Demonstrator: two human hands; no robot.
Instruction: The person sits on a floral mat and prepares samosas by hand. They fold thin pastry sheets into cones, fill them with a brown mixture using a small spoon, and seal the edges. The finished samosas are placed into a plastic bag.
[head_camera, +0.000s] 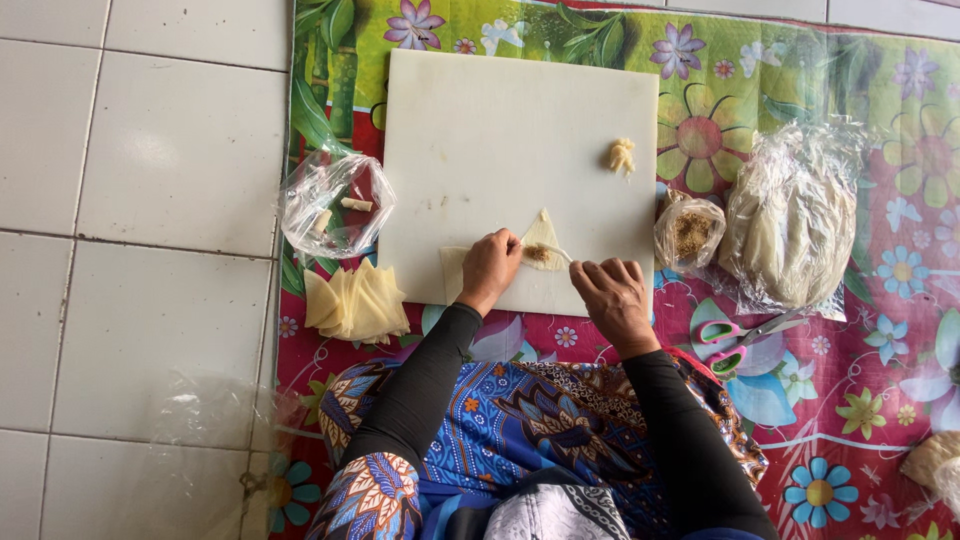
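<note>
A flowered mat (820, 400) is spread on a white tiled floor (140, 200), and a white board (500, 140) is laid on the mat. To the right of the board, a large bag of wrappers (795, 225) is seen, with a small bag of brown filling (690, 235) just beside it. Left of the board, a clear bag (335, 205) with a few rolls is placed, and below it a stack of cut wrappers (355, 300) is lying. Pink-handled scissors (740, 335) are found near the right hand.

At the near edge of the board, a triangular wrapper (543, 240) with a little brown filling on it is kept. The left hand (488, 268) is curled, its fingers pressed down on the wrapper's left part. The right hand (615, 300) is loosely closed, and a thin white stick (560, 252) seems to be pinched in its fingertips, the tip touching the filling. A small lump of paste (622, 155) is resting on the board's far right part.
</note>
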